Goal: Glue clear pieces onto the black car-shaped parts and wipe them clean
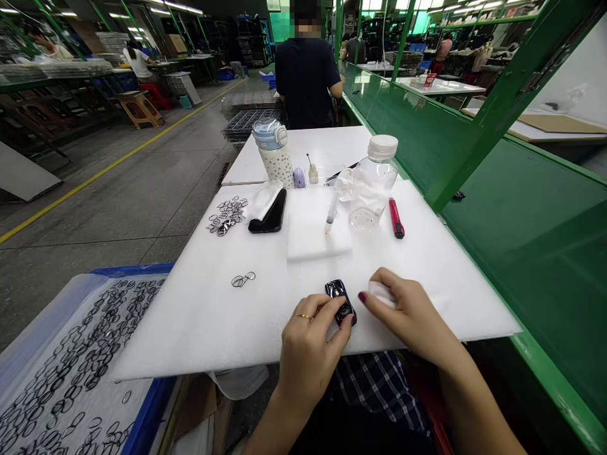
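Pinching: left hand [308, 344] curled closed over a glossy black bundle [340, 302], fingers on top of it, a gold ring [304, 316] on one finger; what the bundle is can't be told.
Right grip: right hand [410, 313] with fingers drawn together around a white pad [382, 294], the pad just beside the bundle.
Bundle's place: between the hands, near the front edge of a white plastic board [190, 328].
Loose frames: one thin black eyeglass frame [243, 280] alone on the board, left of the hands; a tangled pile of about a dozen or more [226, 216] farther back, too overlapped to count.
Tray: one blue tray [147, 404] lined with white sheet, at the left by the board, holding many more frames [80, 373], uncountable.
Foam: one white foam pad [317, 230] mid-board, with one syringe [332, 212] resting on it.
Bottles: one clear plastic bottle [373, 183] with a white cap; one small dropper bottle [313, 174].
Other items: one red utility knife [396, 219]; one black cloth [271, 212] under one white cloth [263, 201]; one polka-dot tumbler [272, 151].
Beyond: one co-worker [306, 76] in a dark shirt, standing past the far table end.
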Available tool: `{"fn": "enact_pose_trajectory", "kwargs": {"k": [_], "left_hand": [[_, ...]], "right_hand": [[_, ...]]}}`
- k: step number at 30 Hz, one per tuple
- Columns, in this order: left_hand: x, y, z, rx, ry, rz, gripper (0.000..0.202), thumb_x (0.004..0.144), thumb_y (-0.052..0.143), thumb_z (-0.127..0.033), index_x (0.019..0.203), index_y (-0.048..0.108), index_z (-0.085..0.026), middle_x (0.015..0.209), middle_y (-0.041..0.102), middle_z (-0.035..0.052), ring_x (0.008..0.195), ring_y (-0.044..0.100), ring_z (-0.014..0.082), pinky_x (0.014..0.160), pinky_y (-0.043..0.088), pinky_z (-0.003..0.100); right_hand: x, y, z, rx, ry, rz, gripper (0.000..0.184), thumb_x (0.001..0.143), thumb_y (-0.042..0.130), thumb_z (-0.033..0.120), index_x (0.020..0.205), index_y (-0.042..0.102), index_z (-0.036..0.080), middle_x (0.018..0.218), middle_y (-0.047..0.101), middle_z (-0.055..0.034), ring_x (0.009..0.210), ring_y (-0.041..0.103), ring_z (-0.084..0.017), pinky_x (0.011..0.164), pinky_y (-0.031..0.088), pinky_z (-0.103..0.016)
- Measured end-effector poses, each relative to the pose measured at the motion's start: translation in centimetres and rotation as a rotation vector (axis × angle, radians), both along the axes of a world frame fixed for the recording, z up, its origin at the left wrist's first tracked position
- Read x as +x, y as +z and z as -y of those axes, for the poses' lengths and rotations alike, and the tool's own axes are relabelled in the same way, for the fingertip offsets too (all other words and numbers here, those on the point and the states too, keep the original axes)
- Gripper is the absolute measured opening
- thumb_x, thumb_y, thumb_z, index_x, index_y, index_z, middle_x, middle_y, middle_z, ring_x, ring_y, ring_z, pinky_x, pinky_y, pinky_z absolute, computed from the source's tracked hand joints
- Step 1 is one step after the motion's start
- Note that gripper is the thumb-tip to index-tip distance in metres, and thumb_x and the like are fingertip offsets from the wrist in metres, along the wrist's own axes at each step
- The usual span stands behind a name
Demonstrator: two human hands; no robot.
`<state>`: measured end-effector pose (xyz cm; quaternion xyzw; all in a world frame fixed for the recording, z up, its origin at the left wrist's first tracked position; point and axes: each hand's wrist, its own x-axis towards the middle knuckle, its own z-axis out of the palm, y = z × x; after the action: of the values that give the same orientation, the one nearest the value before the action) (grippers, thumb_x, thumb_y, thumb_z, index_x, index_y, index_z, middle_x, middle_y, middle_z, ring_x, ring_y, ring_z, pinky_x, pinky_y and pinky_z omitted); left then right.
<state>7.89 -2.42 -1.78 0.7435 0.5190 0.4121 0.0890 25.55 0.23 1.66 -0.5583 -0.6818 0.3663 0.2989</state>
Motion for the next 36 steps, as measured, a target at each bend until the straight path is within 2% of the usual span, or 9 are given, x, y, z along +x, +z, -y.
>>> {"fn": "enact_pose_trajectory", "kwargs": {"k": [2, 4, 8, 16, 22, 26, 36], "left_hand": [[-0.3, 0.1, 0.0, -0.083, 0.045, 0.025, 0.025, 0.080, 0.068, -0.021, 0.105, 0.068, -0.021, 0.102, 0.066, 0.0083, 0.095, 0.064, 0.0241, 0.083, 0.055, 0.037], [-0.5, 0.3, -0.1, -0.144, 0.082, 0.055, 0.028, 0.078, 0.070, -0.023, 0.106, 0.068, -0.023, 0.115, 0.064, 0.0093, 0.103, 0.063, 0.0271, 0.089, 0.053, 0.041], [-0.7, 0.5, -0.1, -0.225, 0.078, 0.079, 0.028, 0.081, 0.066, -0.023, 0.109, 0.068, -0.024, 0.127, 0.062, 0.0092, 0.113, 0.059, 0.0293, 0.096, 0.050, 0.046], [-0.6, 0.9, -0.4, -0.310, 0.062, 0.099, 0.028, 0.083, 0.061, -0.020, 0.110, 0.067, -0.023, 0.124, 0.064, 0.0077, 0.114, 0.058, 0.0273, 0.098, 0.048, 0.046], [-0.4, 1.0, -0.4, -0.351, 0.067, 0.109, 0.028, 0.080, 0.061, -0.017, 0.107, 0.066, -0.025, 0.122, 0.063, 0.0068, 0.113, 0.056, 0.0276, 0.093, 0.050, 0.046], [-0.4, 1.0, -0.4, -0.359, 0.066, 0.101, 0.028, 0.081, 0.060, -0.017, 0.107, 0.064, -0.025, 0.122, 0.062, 0.0063, 0.114, 0.055, 0.0270, 0.094, 0.049, 0.045], [-0.4, 1.2, -0.4, -0.339, 0.054, 0.084, 0.029, 0.080, 0.059, -0.014, 0.107, 0.063, -0.024, 0.120, 0.062, 0.0060, 0.112, 0.055, 0.0260, 0.094, 0.049, 0.045]], "right_hand": [[-0.5, 0.0, -0.3, -0.003, 0.099, 0.174, 0.016, 0.090, 0.052, 0.032, 0.079, 0.050, 0.020, 0.069, 0.056, 0.0024, 0.064, 0.052, -0.015, 0.060, 0.034, -0.026], [-0.8, 0.0, -0.4, 0.002, 0.123, 0.270, 0.014, 0.091, 0.050, 0.031, 0.082, 0.051, 0.021, 0.073, 0.059, 0.0011, 0.067, 0.054, -0.016, 0.061, 0.033, -0.027], [-0.8, -0.2, -0.4, 0.000, 0.126, 0.281, 0.014, 0.092, 0.049, 0.032, 0.084, 0.051, 0.021, 0.075, 0.061, 0.0002, 0.069, 0.055, -0.017, 0.062, 0.032, -0.028], [-0.9, -0.5, -0.4, -0.007, 0.091, 0.278, 0.017, 0.091, 0.050, 0.035, 0.080, 0.049, 0.022, 0.070, 0.059, 0.0028, 0.064, 0.052, -0.016, 0.059, 0.028, -0.027], [-1.0, -0.6, -0.4, 0.005, 0.070, 0.264, 0.017, 0.091, 0.051, 0.036, 0.081, 0.051, 0.022, 0.068, 0.058, 0.0031, 0.062, 0.050, -0.015, 0.057, 0.028, -0.027], [-0.7, -0.6, -0.4, -0.012, 0.105, 0.206, 0.016, 0.090, 0.052, 0.035, 0.081, 0.052, 0.022, 0.069, 0.059, 0.0029, 0.064, 0.051, -0.016, 0.059, 0.030, -0.027], [-0.9, -0.7, -0.4, -0.007, 0.083, 0.246, 0.016, 0.090, 0.054, 0.036, 0.083, 0.054, 0.022, 0.069, 0.059, 0.0033, 0.064, 0.051, -0.015, 0.058, 0.030, -0.027]]}}
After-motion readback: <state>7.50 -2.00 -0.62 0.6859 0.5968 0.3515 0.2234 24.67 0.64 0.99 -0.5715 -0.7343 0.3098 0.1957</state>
